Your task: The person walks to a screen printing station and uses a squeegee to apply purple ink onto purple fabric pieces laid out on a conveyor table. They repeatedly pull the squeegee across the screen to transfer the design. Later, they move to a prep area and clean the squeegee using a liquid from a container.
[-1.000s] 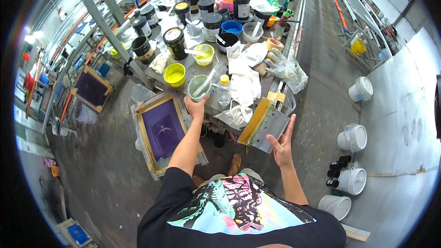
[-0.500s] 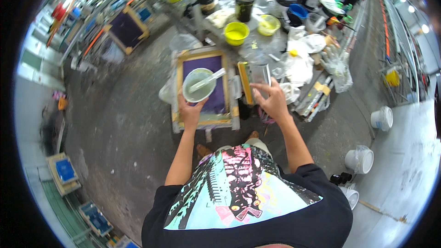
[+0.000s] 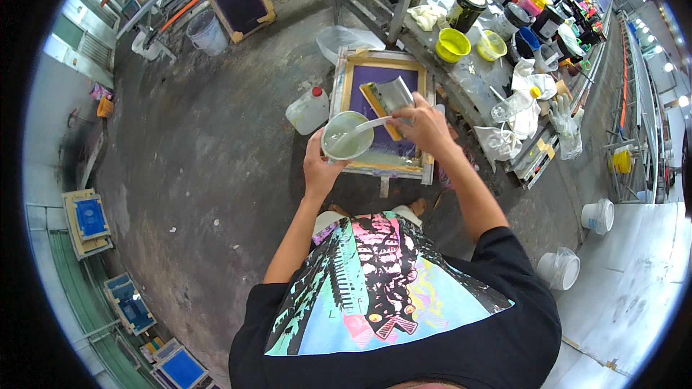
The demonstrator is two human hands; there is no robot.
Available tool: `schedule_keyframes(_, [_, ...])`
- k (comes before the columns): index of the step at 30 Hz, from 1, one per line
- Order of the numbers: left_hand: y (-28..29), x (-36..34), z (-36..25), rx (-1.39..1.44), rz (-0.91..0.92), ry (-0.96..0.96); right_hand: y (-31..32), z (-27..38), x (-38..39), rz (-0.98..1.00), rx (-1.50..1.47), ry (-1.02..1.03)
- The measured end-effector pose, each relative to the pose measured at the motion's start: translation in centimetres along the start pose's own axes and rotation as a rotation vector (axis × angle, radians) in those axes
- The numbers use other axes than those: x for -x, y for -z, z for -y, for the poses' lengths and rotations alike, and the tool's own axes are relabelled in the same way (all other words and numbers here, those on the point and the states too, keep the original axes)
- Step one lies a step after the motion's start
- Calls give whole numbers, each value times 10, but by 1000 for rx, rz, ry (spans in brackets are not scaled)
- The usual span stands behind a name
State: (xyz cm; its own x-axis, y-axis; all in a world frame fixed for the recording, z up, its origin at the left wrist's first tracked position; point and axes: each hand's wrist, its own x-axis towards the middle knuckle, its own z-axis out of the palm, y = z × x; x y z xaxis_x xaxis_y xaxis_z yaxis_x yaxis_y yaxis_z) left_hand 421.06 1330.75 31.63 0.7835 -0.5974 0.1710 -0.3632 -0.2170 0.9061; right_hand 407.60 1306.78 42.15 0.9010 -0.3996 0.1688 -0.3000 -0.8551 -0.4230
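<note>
My left hand (image 3: 322, 169) grips a pale plastic tub (image 3: 330, 152) from its near left side. The tub is tilted, with pale liquid inside. A white spatula (image 3: 366, 127) rests in it, its handle sticking out to the right. My right hand (image 3: 424, 128) holds a wide silver tool with a yellow edge (image 3: 393, 96). Its fingers are close to the spatula's handle end; I cannot tell if they touch it. Beneath both hands is a wooden-edged screen frame (image 3: 347, 72) with purple mesh, partly hidden by the tub and tool.
A white jug with a red cap (image 3: 308, 112) stands left of the frame. At right, a cluttered table (image 3: 432, 54) carries yellow bowls (image 3: 453, 45), dark ink jars (image 3: 467, 9) and a clear glove (image 3: 568, 127). White buckets (image 3: 559, 268) line the right wall.
My right hand has lifted the silver tool from beside the frame and brought it left, over the mesh near the tub. My view has swung left, so the scene shifts right.
</note>
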Motion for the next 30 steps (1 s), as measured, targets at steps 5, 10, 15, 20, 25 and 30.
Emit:
schedule_keyframes(5, [16,-1,33,315,348,153,11,44,-37,62,214,444])
schedule_keyframes(10, [16,8,53,603,433,292,10,82,-66,92,280,673])
schedule_keyframes(15, [74,39,74,598,118,416,6,60,-80,32,294,726])
schedule_keyframes(20, [133,74,90,604,-131,437,-74,7,-56,379,208,401])
schedule_keyframes(25, [143,85,89,577,-211,482,-172,-47,-37,288,121,451])
schedule_keyframes(30, [128,82,79,640,-190,446,-214,-68,-40,223,181,578])
